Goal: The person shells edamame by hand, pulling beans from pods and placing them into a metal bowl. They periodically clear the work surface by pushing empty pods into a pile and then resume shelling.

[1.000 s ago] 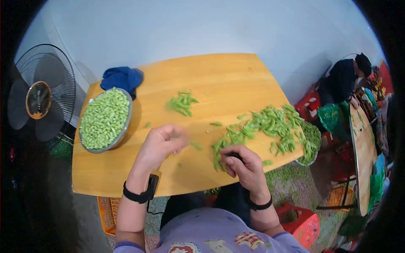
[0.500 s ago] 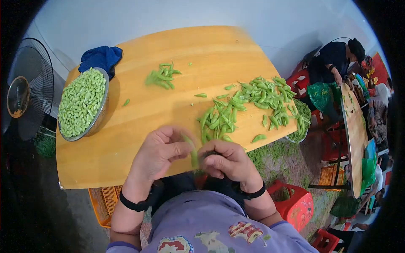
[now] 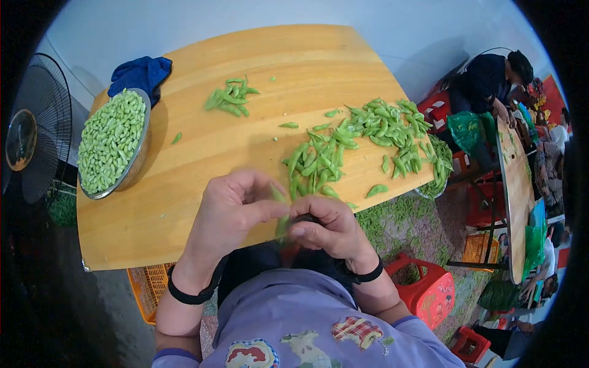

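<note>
My left hand [image 3: 230, 208] is closed around a green edamame pod [image 3: 281, 226], which points downward between my two hands, slightly blurred. Right beside it, my right hand [image 3: 332, 226] has its thumb and index finger bent together against the pod's side. A dark patch shows between those fingers; what it is I cannot make out. Both hands are over the near edge of the wooden table [image 3: 202, 159]. Just beyond them lies a loose pile of edamame pods [image 3: 328, 156]. A smaller heap of pods [image 3: 232, 99] sits farther back. Black bands circle both wrists.
At left a metal bowl [image 3: 146, 132] is heaped with shelled green beans, beside a blue cloth [image 3: 141, 76] and a fan [image 3: 30, 132]. A red stool [image 3: 423, 291] stands at right on a floor strewn with pods. Another person [image 3: 491, 80] sits at a second table [image 3: 514, 184].
The view has shifted slightly, so the table sits a little higher and further left. My left hand has turned a little at the pod; both hands stay close together.
</note>
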Demonstrator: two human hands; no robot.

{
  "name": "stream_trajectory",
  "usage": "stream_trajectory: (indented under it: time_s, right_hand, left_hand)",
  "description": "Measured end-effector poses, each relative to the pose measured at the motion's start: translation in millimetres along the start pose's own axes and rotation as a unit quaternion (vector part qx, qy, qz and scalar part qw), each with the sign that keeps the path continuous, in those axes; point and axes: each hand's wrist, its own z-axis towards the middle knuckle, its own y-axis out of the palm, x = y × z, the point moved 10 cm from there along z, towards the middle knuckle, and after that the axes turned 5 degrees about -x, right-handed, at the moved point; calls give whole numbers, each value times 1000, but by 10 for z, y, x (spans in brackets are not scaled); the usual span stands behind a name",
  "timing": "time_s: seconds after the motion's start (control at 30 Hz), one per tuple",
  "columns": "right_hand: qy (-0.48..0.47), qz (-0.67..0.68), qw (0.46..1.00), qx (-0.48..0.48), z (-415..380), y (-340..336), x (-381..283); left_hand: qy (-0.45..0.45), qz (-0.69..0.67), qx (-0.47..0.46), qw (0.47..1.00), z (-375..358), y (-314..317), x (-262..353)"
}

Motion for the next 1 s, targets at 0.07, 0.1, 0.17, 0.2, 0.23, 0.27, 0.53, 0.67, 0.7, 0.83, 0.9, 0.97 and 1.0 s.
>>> stream_trajectory:
  time_s: [0.07, 0.1, 0.17, 0.2, 0.23, 0.27, 0.53, 0.67, 0.7, 0.83, 0.9, 0.97, 1.0]
  right_hand:
    - [4, -109, 993, 37, -20, -18, -96]
    - [5, -108, 993, 37, -12, -4, -74]
    - [-139, -321, 932, 99, -69, 30, -376]
    - [-137, -320, 932, 101, -72, 20, -371]
    - [-132, -329, 930, 94, -68, 20, -361]
    - [-126, -339, 928, 89, -67, 19, -354]
    - [100, 226, 967, -57, -32, 66, 184]
    - [99, -31, 989, 104, -9, -177, 70]
    - [23, -202, 969, 137, -3, -203, -124]
    - [-66, -401, 895, 182, -55, -95, -423]
    - [15, -162, 973, 163, -37, -210, -187]
    - [73, -52, 985, 145, -49, -279, -68]
    - [131, 58, 982, 125, -59, -243, 85]
  left_hand:
    - [-2, 5, -6, 1000, 4, 20, -15]
    - [0, 14, -5, 1000, -2, 21, -19]
    - [0, 24, -5, 1000, -13, 25, -28]
    - [0, 35, -3, 999, -17, 26, -27]
    - [-1, 46, -1, 999, -21, 31, -32]
    - [-3, 46, -4, 999, -19, 28, -63]
    - [88, -298, -229, 923, 107, 304, -206]
    - [-35, -295, -123, 947, 153, 275, -393]
    - [-5, -217, -57, 975, 150, 205, -371]
    - [1, 71, -22, 997, 113, 83, -327]
    - [-8, 15, -44, 999, 97, 134, -306]
    - [-20, -42, -68, 997, 86, 180, -329]
    - [-4, -59, -87, 994, 84, 201, -320]
